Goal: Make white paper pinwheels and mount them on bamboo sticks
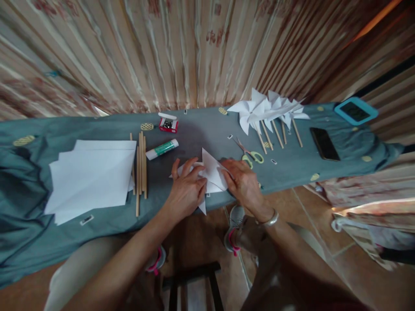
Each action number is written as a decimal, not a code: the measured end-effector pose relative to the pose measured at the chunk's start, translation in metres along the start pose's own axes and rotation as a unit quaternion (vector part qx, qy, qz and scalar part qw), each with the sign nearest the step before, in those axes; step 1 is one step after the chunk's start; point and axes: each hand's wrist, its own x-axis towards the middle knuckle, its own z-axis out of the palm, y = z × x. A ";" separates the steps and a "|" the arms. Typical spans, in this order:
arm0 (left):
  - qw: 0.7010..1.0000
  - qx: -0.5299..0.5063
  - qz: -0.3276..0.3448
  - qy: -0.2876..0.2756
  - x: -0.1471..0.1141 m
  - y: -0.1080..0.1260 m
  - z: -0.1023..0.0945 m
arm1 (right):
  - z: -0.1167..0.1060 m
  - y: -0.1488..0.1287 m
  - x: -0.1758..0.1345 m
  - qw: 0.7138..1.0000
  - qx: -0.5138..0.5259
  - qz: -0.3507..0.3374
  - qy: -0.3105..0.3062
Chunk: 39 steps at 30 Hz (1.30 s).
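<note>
Between my hands, at the near edge of the cloth-covered table, lies a white paper pinwheel [214, 170] with its points folded toward the centre. My left hand [188, 188] presses its fingers over the left side and middle of the paper. Gripping the right-hand side of the pinwheel between thumb and fingers is my right hand [241, 179], with a bangle on the wrist. Just beyond it are scissors [249, 155] with green handles, blades apart. A green and white glue stick [162, 149] lies past my left hand.
White paper sheets [97, 172] are stacked at the left beside several wooden sticks [141, 168]. A small red box [168, 124] of metal pins stands open farther back. Several finished pinwheels [259, 110] on sticks, a phone [324, 144] and a blue-framed device [355, 111] lie right.
</note>
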 end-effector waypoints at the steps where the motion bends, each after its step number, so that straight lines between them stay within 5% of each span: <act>1: 1.000 -0.002 -0.002 -0.002 0.001 0.001 -0.001 | 0.003 0.006 0.005 1.000 0.001 0.010 0.011; 11: 0.999 -0.013 -0.035 0.006 0.004 -0.004 0.000 | 0.014 0.008 0.046 0.991 0.085 0.074 -0.067; 18: 0.997 -0.051 -0.053 0.038 0.004 -0.013 -0.005 | 0.016 0.031 0.045 0.937 0.296 0.147 -0.109; 24: 0.982 -0.111 -0.101 0.115 -0.002 -0.028 -0.011 | 0.020 0.048 0.027 0.880 0.402 0.252 -0.015; 29: 0.950 -0.241 -0.168 0.104 -0.011 -0.034 -0.006 | 0.017 0.032 -0.003 0.833 0.465 0.299 0.021; 32: 0.935 -0.276 -0.195 0.108 -0.014 -0.040 -0.007 | 0.013 0.010 -0.026 0.847 0.457 0.268 -0.051; 35: 0.940 -0.242 -0.202 0.133 -0.014 -0.046 -0.012 | -0.001 -0.007 -0.040 0.915 0.338 0.180 -0.128; 39: 0.971 -0.146 -0.137 0.129 -0.013 -0.041 -0.012 | -0.021 -0.015 -0.041 0.993 0.095 0.026 -0.066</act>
